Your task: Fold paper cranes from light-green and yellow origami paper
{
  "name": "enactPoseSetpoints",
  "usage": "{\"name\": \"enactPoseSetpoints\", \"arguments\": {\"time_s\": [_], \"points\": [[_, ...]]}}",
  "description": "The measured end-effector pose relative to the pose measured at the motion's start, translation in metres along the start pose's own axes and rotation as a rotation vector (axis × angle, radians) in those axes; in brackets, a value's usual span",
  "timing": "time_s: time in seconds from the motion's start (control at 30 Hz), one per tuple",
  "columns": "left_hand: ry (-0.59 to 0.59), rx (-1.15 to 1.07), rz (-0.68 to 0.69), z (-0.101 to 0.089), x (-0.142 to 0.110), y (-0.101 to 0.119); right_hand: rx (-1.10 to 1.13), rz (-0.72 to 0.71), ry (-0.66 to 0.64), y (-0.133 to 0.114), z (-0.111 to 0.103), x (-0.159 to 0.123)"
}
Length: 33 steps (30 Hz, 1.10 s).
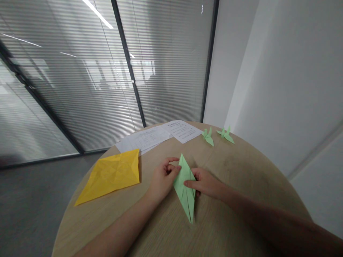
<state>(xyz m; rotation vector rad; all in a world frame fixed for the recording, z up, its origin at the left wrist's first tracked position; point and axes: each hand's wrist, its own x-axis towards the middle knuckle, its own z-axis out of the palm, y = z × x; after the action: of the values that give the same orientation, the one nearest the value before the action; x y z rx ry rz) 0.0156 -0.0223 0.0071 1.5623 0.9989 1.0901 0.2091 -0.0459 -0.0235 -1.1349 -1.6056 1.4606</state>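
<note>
A long, pointed piece of folded green paper (pixel 185 189) lies on the round wooden table (pixel 241 185) in front of me. My left hand (pixel 163 178) pinches its left edge near the upper tip, fingers curled. My right hand (pixel 205 182) presses on the paper's right side, with the thumb lying across the middle and the fingers tucked under its edge. Both hands hold the same piece.
A creased yellow paper sheet (pixel 112 175) lies flat at the left. Printed white sheets (pixel 160 137) lie at the far edge. Two small folded green paper cranes (pixel 208 136) (pixel 225 135) stand at the far right. Glass walls with blinds stand behind; a white wall is at the right.
</note>
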Motion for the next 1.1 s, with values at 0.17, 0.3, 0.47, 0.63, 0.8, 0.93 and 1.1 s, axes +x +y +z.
{"name": "enactPoseSetpoints", "arguments": {"time_s": [0.17,0.3,0.47,0.63,0.8,0.93,1.1], "points": [[-0.001,0.036,0.07,0.0003,-0.0004,-0.0021,0.034,0.008,0.107,0.004,-0.0005,0.0049],[0.012,0.131,0.138,-0.0002,-0.0022,-0.0011,0.111,-0.005,0.136,0.0082,-0.0015,0.0098],[-0.016,0.33,0.143,-0.0012,-0.0064,0.0029,0.121,-0.036,0.163,0.0086,-0.0005,0.009],[-0.039,0.357,0.144,0.0004,-0.0081,0.0044,0.07,-0.1,0.215,0.0089,0.0003,0.0072],[-0.006,0.358,0.324,0.0001,-0.0077,0.0034,0.011,-0.134,0.254,0.0094,-0.0009,0.0063],[0.028,0.394,0.393,-0.0007,-0.0085,0.0016,-0.013,-0.148,0.279,0.0084,-0.0016,0.0056],[0.024,0.414,0.371,-0.0002,-0.0091,0.001,-0.045,-0.152,0.27,0.0069,-0.002,0.0055]]}}
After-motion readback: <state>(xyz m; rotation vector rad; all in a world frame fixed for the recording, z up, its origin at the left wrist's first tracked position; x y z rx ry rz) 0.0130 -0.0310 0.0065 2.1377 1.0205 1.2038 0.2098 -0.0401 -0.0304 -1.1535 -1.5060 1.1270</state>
